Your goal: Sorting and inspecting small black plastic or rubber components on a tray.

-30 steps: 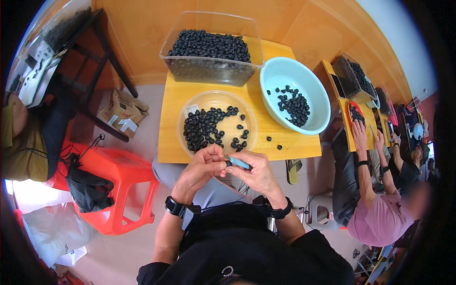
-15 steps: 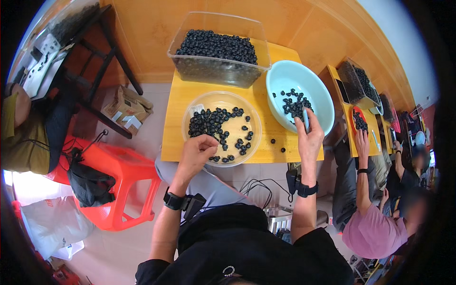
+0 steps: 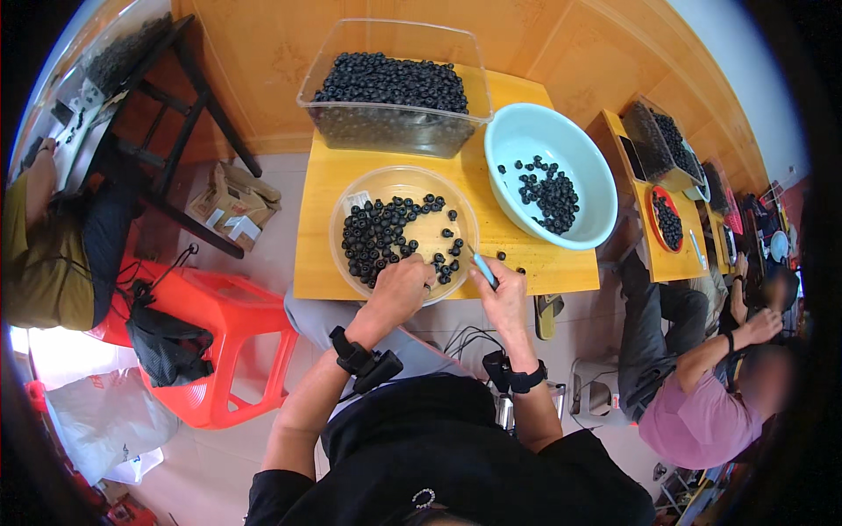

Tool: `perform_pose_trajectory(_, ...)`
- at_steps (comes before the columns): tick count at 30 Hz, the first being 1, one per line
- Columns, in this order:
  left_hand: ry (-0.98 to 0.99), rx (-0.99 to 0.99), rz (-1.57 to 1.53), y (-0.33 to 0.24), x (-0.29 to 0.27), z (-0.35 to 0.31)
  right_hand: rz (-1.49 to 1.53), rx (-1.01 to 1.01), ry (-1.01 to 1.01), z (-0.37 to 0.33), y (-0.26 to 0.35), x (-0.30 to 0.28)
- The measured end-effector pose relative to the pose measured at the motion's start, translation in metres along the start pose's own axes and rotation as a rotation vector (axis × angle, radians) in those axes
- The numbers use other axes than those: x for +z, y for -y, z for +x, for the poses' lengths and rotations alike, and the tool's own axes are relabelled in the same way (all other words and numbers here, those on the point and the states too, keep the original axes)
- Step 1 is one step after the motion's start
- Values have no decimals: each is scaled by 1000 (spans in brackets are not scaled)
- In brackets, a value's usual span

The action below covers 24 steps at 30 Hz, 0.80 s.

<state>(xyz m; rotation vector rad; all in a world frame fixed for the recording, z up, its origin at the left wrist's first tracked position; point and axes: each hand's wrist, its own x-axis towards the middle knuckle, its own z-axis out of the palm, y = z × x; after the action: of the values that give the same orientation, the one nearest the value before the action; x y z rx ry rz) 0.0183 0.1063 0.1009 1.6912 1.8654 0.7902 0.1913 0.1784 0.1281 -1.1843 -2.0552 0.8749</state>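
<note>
My left hand [image 3: 402,289] is closed in a pinch over the near rim of a round clear tub [image 3: 474,215]. A small black bead-like piece [image 3: 427,287] shows at its fingertips. Many shiny black round pieces [image 3: 373,232] lie in the tub, heaped on its left side. My right hand [image 3: 503,302] grips a slim light-blue-handled tool [image 3: 485,271], its thin tip pointing up and left at the tub's right rim. The kind of tool is too small to tell. To the right, a pale blue basin [image 3: 598,180] holds a smaller heap of the same black pieces.
A rectangular clear bin [image 3: 395,131] full of black pieces stands at the back of the yellow table [image 3: 316,263]. Two loose pieces lie by the front edge. A red stool [image 3: 228,333] is at left. People sit on both sides; a slipper [image 3: 545,317] lies below.
My right hand has moved left and nearer, out of the basin to the tub's rim, with the blue-handled tool. My left hand has shifted right. The neighbour's hand has left the red plate.
</note>
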Motion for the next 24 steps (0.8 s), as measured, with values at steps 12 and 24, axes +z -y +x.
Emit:
perform_pose_trajectory(12, -141, 149, -90, 9, 2, -2, 10, -1, 24, 2, 8, 3)
perform_pose_trajectory(24, -23, -186, -1623, 9, -36, -33, 152, -158, 252, -6, 47, 5)
